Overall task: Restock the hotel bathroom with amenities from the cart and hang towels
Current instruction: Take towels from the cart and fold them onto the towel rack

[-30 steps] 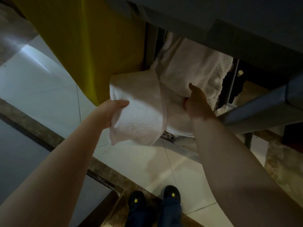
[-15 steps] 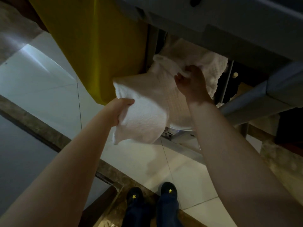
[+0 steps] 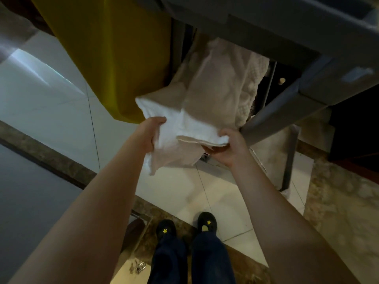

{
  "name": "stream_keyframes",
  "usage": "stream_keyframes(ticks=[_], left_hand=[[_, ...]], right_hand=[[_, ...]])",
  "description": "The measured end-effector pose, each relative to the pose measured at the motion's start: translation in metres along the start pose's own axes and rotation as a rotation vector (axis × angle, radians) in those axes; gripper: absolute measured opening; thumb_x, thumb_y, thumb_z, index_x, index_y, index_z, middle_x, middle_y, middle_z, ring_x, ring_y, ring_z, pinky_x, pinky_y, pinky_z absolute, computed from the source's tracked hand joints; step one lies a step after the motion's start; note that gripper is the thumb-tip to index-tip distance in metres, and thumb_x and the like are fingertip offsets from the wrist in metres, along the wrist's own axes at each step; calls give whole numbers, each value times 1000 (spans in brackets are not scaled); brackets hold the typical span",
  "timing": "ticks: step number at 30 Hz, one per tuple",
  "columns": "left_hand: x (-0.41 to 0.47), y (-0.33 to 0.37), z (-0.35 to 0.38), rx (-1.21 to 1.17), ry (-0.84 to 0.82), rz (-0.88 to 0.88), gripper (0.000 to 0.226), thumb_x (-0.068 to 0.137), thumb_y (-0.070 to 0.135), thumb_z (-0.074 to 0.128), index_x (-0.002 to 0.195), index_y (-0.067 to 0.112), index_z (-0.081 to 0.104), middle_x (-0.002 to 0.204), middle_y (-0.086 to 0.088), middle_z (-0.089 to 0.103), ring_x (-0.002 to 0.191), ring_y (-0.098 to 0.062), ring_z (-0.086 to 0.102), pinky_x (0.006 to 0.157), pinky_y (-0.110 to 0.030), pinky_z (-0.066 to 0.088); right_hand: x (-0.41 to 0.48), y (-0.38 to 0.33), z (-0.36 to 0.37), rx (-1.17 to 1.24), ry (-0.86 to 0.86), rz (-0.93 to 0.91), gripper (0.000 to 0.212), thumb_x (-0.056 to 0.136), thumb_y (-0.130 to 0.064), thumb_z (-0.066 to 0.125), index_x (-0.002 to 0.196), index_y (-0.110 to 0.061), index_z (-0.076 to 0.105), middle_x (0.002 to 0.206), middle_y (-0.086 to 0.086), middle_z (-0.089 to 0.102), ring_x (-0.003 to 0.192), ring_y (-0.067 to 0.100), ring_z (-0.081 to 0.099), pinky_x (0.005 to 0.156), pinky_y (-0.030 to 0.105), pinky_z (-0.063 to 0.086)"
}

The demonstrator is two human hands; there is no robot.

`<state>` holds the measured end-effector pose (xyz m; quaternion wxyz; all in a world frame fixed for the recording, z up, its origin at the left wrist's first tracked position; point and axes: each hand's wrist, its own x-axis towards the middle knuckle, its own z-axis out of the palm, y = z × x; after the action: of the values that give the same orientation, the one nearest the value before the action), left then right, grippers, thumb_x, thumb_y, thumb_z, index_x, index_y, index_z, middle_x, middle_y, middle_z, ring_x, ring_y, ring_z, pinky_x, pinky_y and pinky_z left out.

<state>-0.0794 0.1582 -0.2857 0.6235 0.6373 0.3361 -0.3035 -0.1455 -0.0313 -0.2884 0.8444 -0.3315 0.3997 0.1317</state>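
Holding a folded white towel (image 3: 190, 128) between them, both grips are clenched on the cloth: the left grip (image 3: 152, 136) clutches its left edge with the fingers curled under and the thumb on top, and the right grip (image 3: 229, 148) pinches the folded near edge from below, thumb over the fold. One loose corner hangs down below the left grip. Beyond the grips the towel's far part runs up into the open compartment of a grey cart (image 3: 287, 21); whether it rests on a shelf there cannot be told. In the same compartment, just right of the towel and above the right grip, lies a waffle-textured cloth (image 3: 251, 85), touching it along one side. A yellow bag (image 3: 114, 48) hangs from the cart up and to the left of the left grip, its lower edge just beside the towel's far left corner. A grey cart leg (image 3: 289, 158) stands to the right of the right grip, and past it is a dark cabinet front with a small pale knob (image 3: 282, 80). Under the grips is a pale tiled floor (image 3: 51, 95), crossed by a brown stone border strip (image 3: 47, 154) with a grey surface on its near side. Straight below the grips stand the person's two dark slippers (image 3: 166, 230), each with a yellow star, under dark trousers (image 3: 211, 257).
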Motion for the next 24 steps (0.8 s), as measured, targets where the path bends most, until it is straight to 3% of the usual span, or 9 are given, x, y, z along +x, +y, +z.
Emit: stream_keyframes(ticks=[3,6,10,14,17,20,24], left_hand=[[0,0,1,30,9,8,52,82,27,62,128,8,49,114,-16,63,102,-35,61,96,-48,47],[-4,1,1,42,12,15,50,83,29,62,127,8,47,115,-15,61,105,-34,59,98,-47,45],[-7,-3,-4,36,8,10,50,81,32,63,123,11,46,116,-14,61,105,-35,58,99,-49,44],[-14,-13,-3,-54,-44,4,44,85,28,59,124,12,48,107,-12,63,97,-32,61,92,-46,49],[-22,-23,6,-147,-55,12,51,84,30,60,131,12,47,115,-12,63,98,-31,62,81,-43,52],[-29,-33,18,-191,-16,2,52,87,38,58,129,10,46,119,-11,61,105,-31,60,93,-46,48],[-39,-48,40,-173,-25,18,41,94,37,50,124,9,50,110,-10,63,97,-29,61,91,-42,48]], right_hand=[[6,-11,9,-9,-71,-9,19,92,-17,49,99,-5,61,87,13,72,89,29,64,83,40,53],[13,-19,22,-134,-26,-28,24,97,-13,44,89,2,61,70,13,71,83,28,61,98,39,45],[-6,-27,38,-167,-98,-63,31,91,-6,44,68,-1,64,63,12,67,60,26,66,60,30,56],[-41,-21,28,-185,-255,-22,29,80,-6,47,64,0,70,69,11,68,65,24,67,67,30,56],[-61,-13,3,-241,-296,21,30,76,-3,46,66,-2,75,72,10,71,68,22,70,68,30,57],[-72,-9,-30,-253,-304,58,46,88,1,34,69,-4,76,71,9,72,67,20,70,67,28,57],[-86,-8,-73,-277,-297,89,24,77,0,46,93,-1,65,78,12,69,73,25,68,71,32,56]])
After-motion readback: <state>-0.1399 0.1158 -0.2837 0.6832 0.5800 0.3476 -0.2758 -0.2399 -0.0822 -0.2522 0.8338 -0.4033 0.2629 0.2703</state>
